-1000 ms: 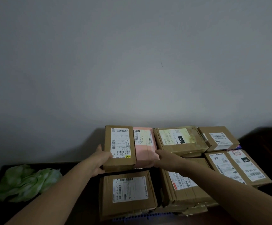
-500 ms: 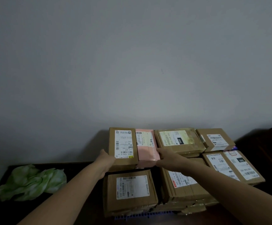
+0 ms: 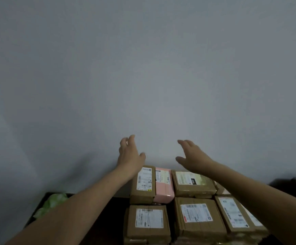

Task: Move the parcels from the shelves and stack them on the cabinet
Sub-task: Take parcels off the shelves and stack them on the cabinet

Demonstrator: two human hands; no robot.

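Hovering, head view: left hand (image 3: 128,154) and right hand (image 3: 190,157), fingers spread, holding nothing. Narrow brown cardboard parcel (image 3: 143,184) lies just below on dark cabinet top (image 3: 117,214), long axis toward wall, left hand nearer.

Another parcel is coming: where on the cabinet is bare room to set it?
Bare cabinet top shows between the green cloth and the front-left brown parcel, partly behind the left forearm. Rightward, the parcels lie packed side by side.
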